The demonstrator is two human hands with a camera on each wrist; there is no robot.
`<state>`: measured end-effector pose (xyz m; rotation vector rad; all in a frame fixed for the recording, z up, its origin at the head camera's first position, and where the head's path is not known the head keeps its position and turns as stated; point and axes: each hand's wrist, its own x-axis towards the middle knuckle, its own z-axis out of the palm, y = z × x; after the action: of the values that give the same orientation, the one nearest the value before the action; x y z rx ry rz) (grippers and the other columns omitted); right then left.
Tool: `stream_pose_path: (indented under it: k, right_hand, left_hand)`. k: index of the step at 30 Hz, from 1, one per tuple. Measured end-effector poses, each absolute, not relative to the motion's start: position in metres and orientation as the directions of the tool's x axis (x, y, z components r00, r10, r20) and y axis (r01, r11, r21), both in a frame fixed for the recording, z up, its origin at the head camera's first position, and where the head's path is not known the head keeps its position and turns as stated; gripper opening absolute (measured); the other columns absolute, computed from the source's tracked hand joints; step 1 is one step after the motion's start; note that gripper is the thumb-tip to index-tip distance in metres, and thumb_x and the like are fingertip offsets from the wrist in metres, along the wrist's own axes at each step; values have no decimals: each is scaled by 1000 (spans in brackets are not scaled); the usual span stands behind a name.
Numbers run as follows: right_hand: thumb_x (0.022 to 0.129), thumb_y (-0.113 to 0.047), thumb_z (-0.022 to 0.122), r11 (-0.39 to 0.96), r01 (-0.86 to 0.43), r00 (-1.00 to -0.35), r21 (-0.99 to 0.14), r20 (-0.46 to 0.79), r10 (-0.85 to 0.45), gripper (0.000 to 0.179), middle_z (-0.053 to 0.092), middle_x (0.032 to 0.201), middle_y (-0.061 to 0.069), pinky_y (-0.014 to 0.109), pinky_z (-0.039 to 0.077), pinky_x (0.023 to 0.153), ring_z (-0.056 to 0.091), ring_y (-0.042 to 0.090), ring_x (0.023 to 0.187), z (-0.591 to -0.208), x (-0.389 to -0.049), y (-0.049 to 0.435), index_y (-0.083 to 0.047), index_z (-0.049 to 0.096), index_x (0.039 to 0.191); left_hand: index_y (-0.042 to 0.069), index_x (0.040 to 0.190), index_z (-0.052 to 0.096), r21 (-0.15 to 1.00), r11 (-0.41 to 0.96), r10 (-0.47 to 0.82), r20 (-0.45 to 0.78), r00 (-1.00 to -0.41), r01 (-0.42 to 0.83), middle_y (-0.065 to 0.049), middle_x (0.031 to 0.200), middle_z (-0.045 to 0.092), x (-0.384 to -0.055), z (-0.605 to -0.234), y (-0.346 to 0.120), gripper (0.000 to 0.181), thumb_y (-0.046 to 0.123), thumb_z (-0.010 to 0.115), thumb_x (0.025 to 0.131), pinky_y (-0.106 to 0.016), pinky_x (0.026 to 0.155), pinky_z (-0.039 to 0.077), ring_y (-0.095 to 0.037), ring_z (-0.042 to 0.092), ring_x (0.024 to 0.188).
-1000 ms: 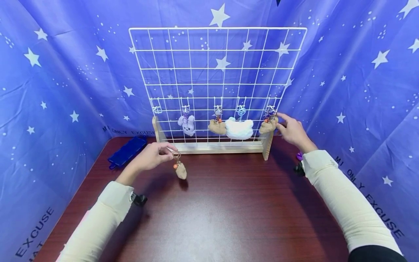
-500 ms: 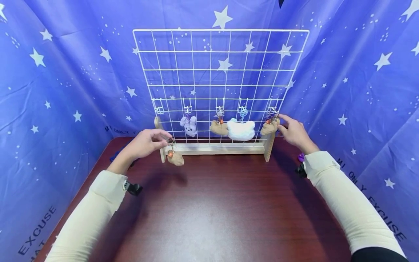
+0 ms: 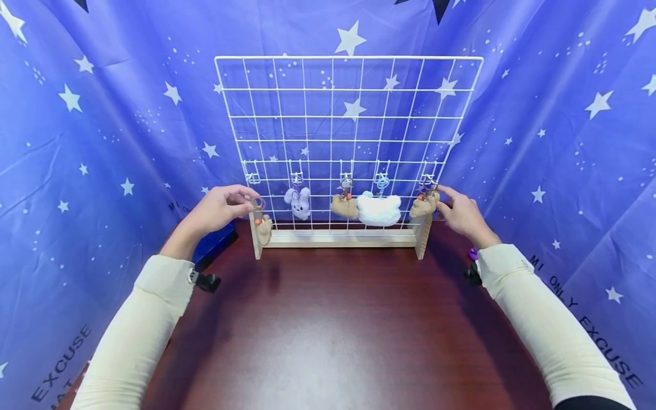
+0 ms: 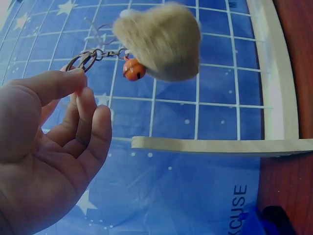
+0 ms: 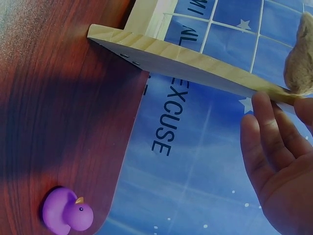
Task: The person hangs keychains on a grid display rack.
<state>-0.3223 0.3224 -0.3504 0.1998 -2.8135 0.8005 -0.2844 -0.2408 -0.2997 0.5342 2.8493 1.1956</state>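
My left hand (image 3: 217, 209) pinches the metal ring of a brown plush keychain (image 3: 264, 229) between thumb and index finger. The plush, with its orange bell (image 4: 134, 70), dangles in front of the left wooden foot of the white wire grid rack (image 3: 348, 58). Above the ring, a bare white hook (image 3: 252, 177) sits at the grid's left edge. My right hand (image 3: 465, 215) grips the rack's right edge by its wooden foot (image 5: 195, 61), right beside a second brown plush keychain (image 3: 424, 205) hanging there; the index fingertip is hidden in the right wrist view.
Between the two hang a lavender bunny plush (image 3: 299, 203), another brown plush (image 3: 344, 206) and a white plush (image 3: 379, 209). A dark blue tray (image 3: 215, 246) lies behind my left wrist. A purple toy duck (image 5: 67, 210) stands near the table's right edge.
My left hand has risen and moved left, carrying the swinging brown plush keychain from above the table to the rack's left end. My right hand stays at the right edge.
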Motion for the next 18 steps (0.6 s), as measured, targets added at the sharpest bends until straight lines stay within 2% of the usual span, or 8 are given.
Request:
stream_pose_path:
  k: [10, 14, 18]
  right_hand:
    - [104, -16, 54, 831, -178, -971, -527, 233, -60, 52, 75, 104, 26, 29, 56, 55, 74, 21, 69, -351, -321, 323, -10, 43, 154]
    - [104, -16, 55, 836, -179, -970, -519, 236, -61, 52, 75, 102, 26, 29, 55, 54, 75, 22, 68, -352, -321, 322, -10, 44, 154]
    - [103, -16, 55, 839, -180, -969, -513, 237, -63, 52, 76, 101, 25, 29, 55, 54, 74, 20, 67, -352, -322, 321, -10, 44, 154]
  left_hand:
    - [14, 135, 63, 779, 589, 192, 121, -974, 213, -20, 122, 71, -289, -285, -246, 35, 24, 63, 101, -35, 80, 51, -17, 68, 91]
    - [19, 136, 63, 788, 586, 150, 125, -981, 190, -10, 115, 73, -293, -282, -249, 37, 29, 63, 101, -34, 77, 47, -18, 66, 91]
    - [18, 135, 63, 809, 559, 120, 139, -983, 183, 4, 101, 73, -297, -284, -252, 38, 29, 65, 100, -33, 75, 45, -22, 65, 93]
